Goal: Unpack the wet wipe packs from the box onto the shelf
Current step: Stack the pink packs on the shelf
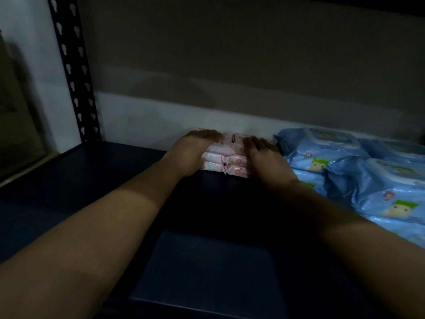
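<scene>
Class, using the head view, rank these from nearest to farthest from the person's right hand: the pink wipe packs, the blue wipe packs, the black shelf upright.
1. Pink wipe packs: stacked, touched by the right hand.
2. Blue wipe packs: just right of it.
3. Black shelf upright: far left, at the back.

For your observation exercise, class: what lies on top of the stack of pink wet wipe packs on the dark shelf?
The left hand and right hand rest on the stack of pink wet wipe packs, one at each end. Their fingers cover most of the top pack; the shelf under the stack is hidden.
</scene>
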